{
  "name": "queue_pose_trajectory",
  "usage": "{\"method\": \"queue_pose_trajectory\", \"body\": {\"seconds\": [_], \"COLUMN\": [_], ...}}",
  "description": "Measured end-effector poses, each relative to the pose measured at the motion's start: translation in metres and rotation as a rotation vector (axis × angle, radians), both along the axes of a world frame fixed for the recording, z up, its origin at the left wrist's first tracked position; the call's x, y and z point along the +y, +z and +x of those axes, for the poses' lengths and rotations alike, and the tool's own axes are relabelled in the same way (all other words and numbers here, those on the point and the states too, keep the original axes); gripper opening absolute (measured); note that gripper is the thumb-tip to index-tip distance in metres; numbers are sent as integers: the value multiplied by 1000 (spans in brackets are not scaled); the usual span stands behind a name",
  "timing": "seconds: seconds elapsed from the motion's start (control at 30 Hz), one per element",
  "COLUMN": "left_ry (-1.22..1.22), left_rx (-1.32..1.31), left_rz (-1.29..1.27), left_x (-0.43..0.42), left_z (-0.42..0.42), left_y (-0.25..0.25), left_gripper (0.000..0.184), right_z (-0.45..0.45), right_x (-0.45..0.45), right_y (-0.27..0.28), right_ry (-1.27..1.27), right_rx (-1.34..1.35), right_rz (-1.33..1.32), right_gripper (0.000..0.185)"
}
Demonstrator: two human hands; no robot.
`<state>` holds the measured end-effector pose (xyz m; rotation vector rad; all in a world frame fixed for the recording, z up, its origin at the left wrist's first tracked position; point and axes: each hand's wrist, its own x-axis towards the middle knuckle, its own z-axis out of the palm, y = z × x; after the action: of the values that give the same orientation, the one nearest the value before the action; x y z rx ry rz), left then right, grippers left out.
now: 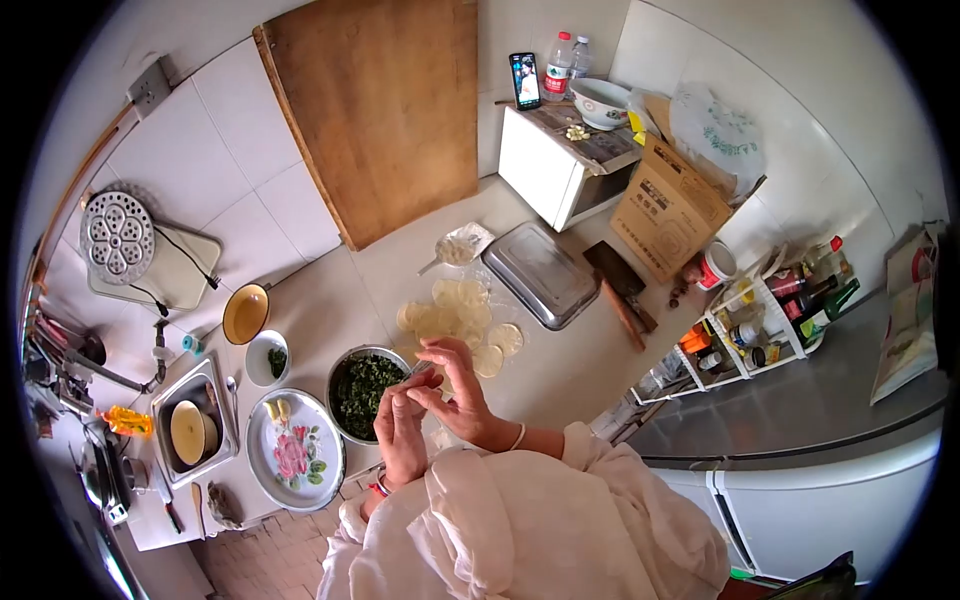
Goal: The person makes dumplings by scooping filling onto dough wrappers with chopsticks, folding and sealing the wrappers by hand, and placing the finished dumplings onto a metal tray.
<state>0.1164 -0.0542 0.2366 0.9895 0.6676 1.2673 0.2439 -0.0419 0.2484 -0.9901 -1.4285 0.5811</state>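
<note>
My left hand (400,432) and my right hand (462,402) meet over the edge of a metal bowl (334,396) of chopped green filling (366,392). The fingers of my left hand are closed in a pinch, apparently on a dumpling wrapper that they mostly hide. My right hand is curled against it with bent fingers; a small greyish edge (419,368) shows between the fingertips, too little to name. Beyond my hands, thin round dough wrappers (455,308) lie overlapping on the counter. A flowered enamel tray (322,455) to the left bears a few folded pale dumplings (278,409).
A white bowl (257,362), a yellow bowl (246,313) and a sink (226,425) are at left. A lidded metal pan (540,272), a cleaver (613,268) and a rolling pin (622,316) lie right of the wrappers. A bottle rack (745,350) stands farther right.
</note>
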Motion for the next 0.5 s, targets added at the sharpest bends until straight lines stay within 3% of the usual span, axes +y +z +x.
{"method": "queue_pose_trajectory", "body": {"seconds": [0.1,0.3,0.43,0.5], "left_ry": [-68,-217,-283,-243], "left_rx": [-169,-193,-198,-201], "left_rz": [-87,-4,16,24], "left_x": [-2,-4,-3,-5], "left_z": [3,2,-7,-5], "left_y": [-12,14,10,10], "left_gripper": [36,32,34,32], "right_z": [-2,6,12,8], "right_x": [-5,-2,-5,-5], "right_y": [-12,-11,10,6], "right_ry": [378,718,791,727], "right_rx": [503,610,577,498], "right_rz": [-326,-355,-414,-324], "right_gripper": [30,25,21,19]}}
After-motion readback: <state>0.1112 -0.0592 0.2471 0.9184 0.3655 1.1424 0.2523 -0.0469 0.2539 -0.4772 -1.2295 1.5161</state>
